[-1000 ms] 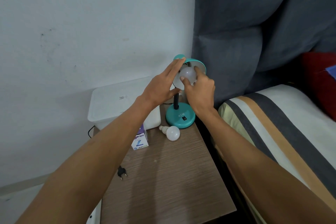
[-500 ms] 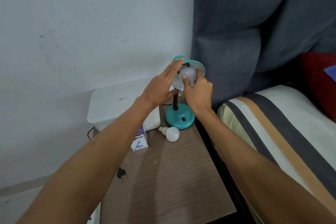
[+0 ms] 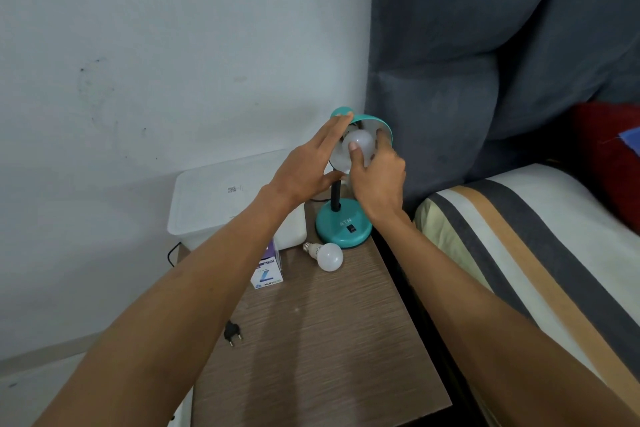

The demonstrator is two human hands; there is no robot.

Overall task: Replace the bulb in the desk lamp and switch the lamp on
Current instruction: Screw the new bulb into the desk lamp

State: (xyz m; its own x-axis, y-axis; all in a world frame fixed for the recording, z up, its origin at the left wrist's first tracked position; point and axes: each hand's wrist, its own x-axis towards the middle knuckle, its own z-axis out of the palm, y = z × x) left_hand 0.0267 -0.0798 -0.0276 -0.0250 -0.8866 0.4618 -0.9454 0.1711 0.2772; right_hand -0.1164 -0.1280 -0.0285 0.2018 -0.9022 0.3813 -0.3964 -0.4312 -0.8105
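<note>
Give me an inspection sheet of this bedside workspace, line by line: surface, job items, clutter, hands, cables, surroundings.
Surface: wood-grain side table, no spills seen.
Job's things: teal desk lamp upright at the back; bulb in shade; spare bulb lying beside the base.
Clutter: bulb box; white plastic container.
Grippers: left hand flat against the shade; right hand grips the bulb in shade.
Cables: plug lying loose on the table, not in a socket.
Surroundings: wall on the left, grey headboard, striped bedding.
</note>
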